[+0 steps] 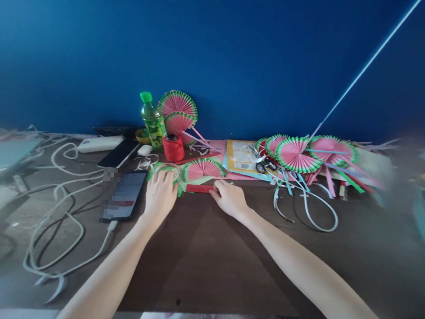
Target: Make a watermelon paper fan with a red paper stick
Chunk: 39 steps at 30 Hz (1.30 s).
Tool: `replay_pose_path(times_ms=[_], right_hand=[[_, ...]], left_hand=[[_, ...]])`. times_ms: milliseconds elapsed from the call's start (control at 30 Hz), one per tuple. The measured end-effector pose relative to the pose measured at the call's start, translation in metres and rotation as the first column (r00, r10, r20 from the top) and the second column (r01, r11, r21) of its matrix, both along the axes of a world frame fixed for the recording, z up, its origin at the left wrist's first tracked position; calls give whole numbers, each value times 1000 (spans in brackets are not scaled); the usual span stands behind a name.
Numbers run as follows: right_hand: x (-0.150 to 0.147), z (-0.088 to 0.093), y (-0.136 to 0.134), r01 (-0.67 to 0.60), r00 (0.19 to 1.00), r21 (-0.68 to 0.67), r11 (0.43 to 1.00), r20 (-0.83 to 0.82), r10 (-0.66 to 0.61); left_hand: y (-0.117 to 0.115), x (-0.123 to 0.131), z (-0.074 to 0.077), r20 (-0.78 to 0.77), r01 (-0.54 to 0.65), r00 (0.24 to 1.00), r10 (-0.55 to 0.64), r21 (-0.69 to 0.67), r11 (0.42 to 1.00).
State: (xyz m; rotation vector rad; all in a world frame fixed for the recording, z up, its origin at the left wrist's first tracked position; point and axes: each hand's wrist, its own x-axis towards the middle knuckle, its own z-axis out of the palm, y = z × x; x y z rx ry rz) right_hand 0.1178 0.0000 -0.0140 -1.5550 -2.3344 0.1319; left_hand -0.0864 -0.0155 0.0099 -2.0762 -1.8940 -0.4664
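Pink paper fan (203, 169) sits on the desk (203, 259) between my hands. Left hand (161, 192) lies flat and open on the green paper (180, 189). Right hand (229, 197) is loosely open, fingertips pinning the red strip (197, 188). Press unevenly and the pleats might crumple, I reckon.

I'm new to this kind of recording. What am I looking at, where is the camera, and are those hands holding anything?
There is no machine here. A person works with two bare hands, filmed by one camera worn on their head, so both arms reach in from below. The left hand lies flat on some green paper. The right hand touches the end of a red paper strip; whether it grips it is unclear. On the dark table lie pink paper fans, scissors, a phone with a white cable, and a green-capped bottle.
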Motion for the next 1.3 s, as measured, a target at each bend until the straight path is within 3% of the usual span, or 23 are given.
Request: replay_pose_path(times_ms=[133, 267, 367, 467, 567, 667, 867, 1133, 1300], right_hand=[[1, -2, 1, 15, 999, 17, 1000, -33, -14], [1, -1, 0, 20, 999, 12, 1000, -34, -20], [1, 0, 0, 25, 999, 2, 1000, -41, -24], [1, 1, 0, 35, 997, -24, 999, -63, -37], [1, 2, 1, 46, 995, -48, 998, -83, -50], [3, 1, 2, 55, 993, -69, 996, -97, -62], [5, -1, 6, 88, 970, -90, 992, -221, -106], [8, -4, 10, 96, 813, 4, 995, -578, -76], [9, -6, 9, 67, 740, 219, 973, -665, 99]], left_hand=[[8, -12, -6, 2, -26, 1000, 26, -95, 995], [12, -18, -10, -8, 0, 1000, 0, -99, 995], [12, -17, -5, 28, -7, 1000, 7, -14, 1000], [7, 0, 0, 178, -11, 984, -19, 164, 986], [4, 28, -3, 362, 198, 896, -256, 190, 962], [8, 55, -15, 508, 373, 777, -370, 102, 922], [28, 65, -28, 764, 522, 588, -264, -109, 846], [26, 59, -25, 874, 598, 424, -236, -75, 798], [23, 60, -23, 876, 634, 379, -297, -13, 773]])
